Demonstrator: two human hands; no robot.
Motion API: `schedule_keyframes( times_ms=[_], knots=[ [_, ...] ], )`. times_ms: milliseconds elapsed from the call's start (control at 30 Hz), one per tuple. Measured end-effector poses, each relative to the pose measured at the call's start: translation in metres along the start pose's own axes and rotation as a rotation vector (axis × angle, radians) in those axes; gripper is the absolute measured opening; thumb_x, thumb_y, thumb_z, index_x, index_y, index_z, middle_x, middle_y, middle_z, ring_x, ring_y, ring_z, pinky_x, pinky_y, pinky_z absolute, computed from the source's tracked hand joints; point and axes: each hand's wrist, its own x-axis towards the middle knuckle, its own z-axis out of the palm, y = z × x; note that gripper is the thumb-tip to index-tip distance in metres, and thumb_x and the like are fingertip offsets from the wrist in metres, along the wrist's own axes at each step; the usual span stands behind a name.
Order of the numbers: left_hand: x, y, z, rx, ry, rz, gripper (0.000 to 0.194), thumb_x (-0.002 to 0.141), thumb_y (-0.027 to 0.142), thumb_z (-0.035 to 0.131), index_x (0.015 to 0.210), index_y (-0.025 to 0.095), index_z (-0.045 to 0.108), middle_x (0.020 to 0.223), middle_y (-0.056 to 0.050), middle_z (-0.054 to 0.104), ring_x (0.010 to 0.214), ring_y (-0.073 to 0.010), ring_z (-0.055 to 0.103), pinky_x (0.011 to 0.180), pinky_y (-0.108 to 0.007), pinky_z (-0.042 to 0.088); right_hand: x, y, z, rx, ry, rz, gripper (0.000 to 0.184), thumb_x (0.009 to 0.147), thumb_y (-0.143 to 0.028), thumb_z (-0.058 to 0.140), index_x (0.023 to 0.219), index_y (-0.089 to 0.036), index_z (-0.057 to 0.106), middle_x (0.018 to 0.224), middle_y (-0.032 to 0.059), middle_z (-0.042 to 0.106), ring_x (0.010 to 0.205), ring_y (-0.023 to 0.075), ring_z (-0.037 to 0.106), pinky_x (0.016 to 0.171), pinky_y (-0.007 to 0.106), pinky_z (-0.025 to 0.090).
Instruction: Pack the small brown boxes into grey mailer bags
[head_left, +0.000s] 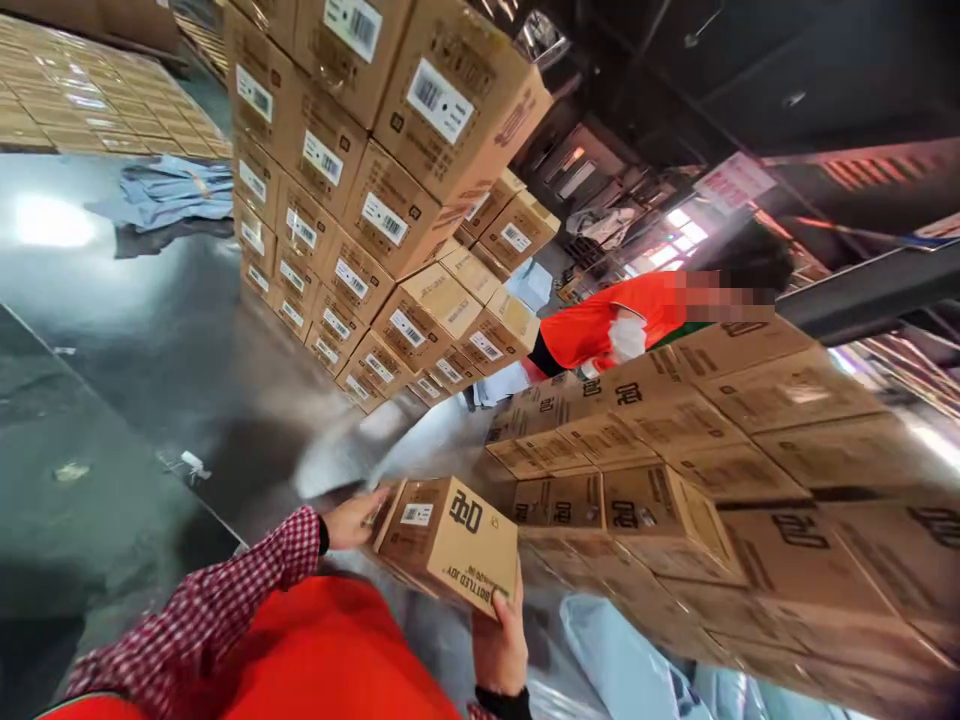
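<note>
Between my two hands is a brown cardboard box with black lettering and a white barcode label, tilted in front of my red top. My left hand grips its left end, the fingertips partly hidden. At the lower right corner, my right hand is closed on the box with the thumb on the lettered face. To the right of it rises a stack of like cartons. A taller stack with barcode labels stands ahead and to the left.
A person in a red shirt is behind the right stack. Pale blue plastic sheeting lies at its foot, and more blue sheeting is on the floor at left. Further cartons fill the far left. A small white scrap lies on the floor.
</note>
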Motion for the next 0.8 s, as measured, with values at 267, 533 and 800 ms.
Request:
schedule_keyframes(
  times_ms=[267, 533, 800],
  knots=[
    [-0.024, 0.010, 0.026, 0.104, -0.001, -0.156, 0.070, 0.085, 0.018, 0.064, 0.149, 0.009, 0.038, 0.157, -0.023, 0.038, 0.147, -0.0317, 0.035, 0.123, -0.050, 0.027, -0.002, -0.025, 0.002, 0.064, 0.019, 0.302, 0.042, 0.051, -0.039, 0.091, 0.089, -0.027, 0.077, 0.097, 0.0030, 0.078, 0.093, 0.0250, 0.073, 0.080, 0.037, 0.059],
    [-0.023, 0.009, 0.022, 0.182, -0.038, -0.125, 0.078, 0.085, 0.017, 0.066, 0.154, 0.013, 0.030, 0.159, -0.022, 0.034, 0.145, -0.0325, 0.038, 0.120, -0.049, 0.032, 0.014, -0.050, 0.007, 0.054, -0.182, 0.700, 0.057, 0.054, -0.057, 0.090, 0.097, -0.021, 0.077, 0.102, 0.0096, 0.078, 0.092, 0.0324, 0.074, 0.076, 0.047, 0.059],
    [-0.007, 0.035, 0.000, 0.176, -0.077, -0.068, 0.086, 0.074, 0.035, 0.079, 0.147, 0.006, 0.042, 0.150, -0.026, 0.045, 0.139, -0.0395, 0.042, 0.118, -0.052, 0.033, 0.021, -0.060, 0.013, 0.081, -0.201, 0.689, 0.057, 0.057, -0.054, 0.087, 0.099, -0.018, 0.075, 0.100, 0.0118, 0.078, 0.093, 0.0358, 0.073, 0.083, 0.053, 0.058]
  ],
)
